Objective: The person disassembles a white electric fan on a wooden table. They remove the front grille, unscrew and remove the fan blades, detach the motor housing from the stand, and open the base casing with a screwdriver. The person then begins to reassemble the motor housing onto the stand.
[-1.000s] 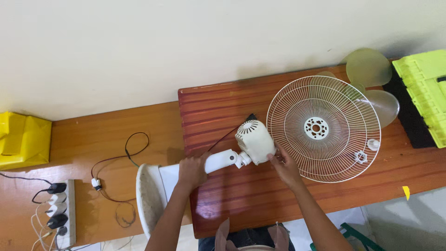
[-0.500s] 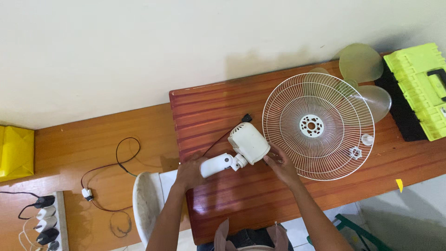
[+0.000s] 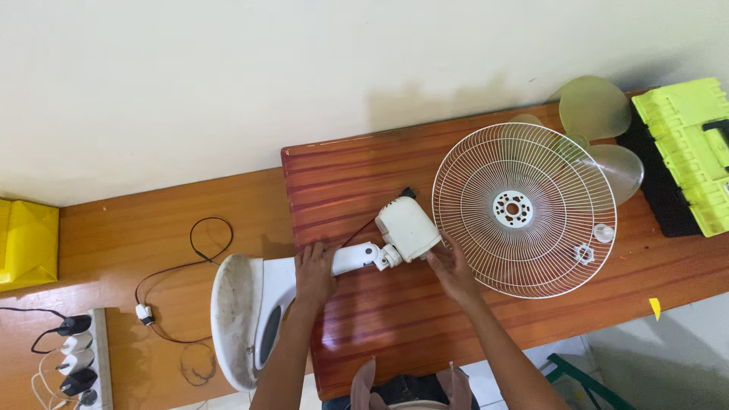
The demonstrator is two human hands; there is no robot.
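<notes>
fan body: a white fan (image 3: 357, 254) lay on its side across the near-left part of the reddish table (image 3: 349, 175), with its round base (image 3: 239, 319) hanging off the left edge over the lower wooden bench (image 3: 152, 220).
long axis: ran left to right and tipped a bit up toward the right, base at the left, neck (image 3: 357, 257) in the middle, motor housing (image 3: 408, 228) at the right end.
left hand: the left hand (image 3: 314, 272) sat over the neck just right of the base, fingers wrapped down around it, so clamped on the stem. forearm came up from the bottom edge almost straight.
right hand: the right hand (image 3: 452, 272) was at the motor end, fingertips touching the lower right corner of the housing where the shaft side faced the grille. fingers looked loosely curled, couldn't tell if it actually pinched anything there.
which hand was nearer: right one for the motor end, left one for the base end, pretty much one hand per end of the axis.
grille: the white wire guard (image 3: 524, 210) lay flat just right of the housing, its rim near the right hand's fingers.
small bits: two white plastic nuts (image 3: 584, 253) sat on the guard's right side.
behind: pale translucent blades (image 3: 596, 106) poked out past the guard, a lime green toolbox (image 3: 687, 152) at the far right.
cord: black wire (image 3: 201, 243) looped on the bench toward a power strip (image 3: 80, 357).
</notes>
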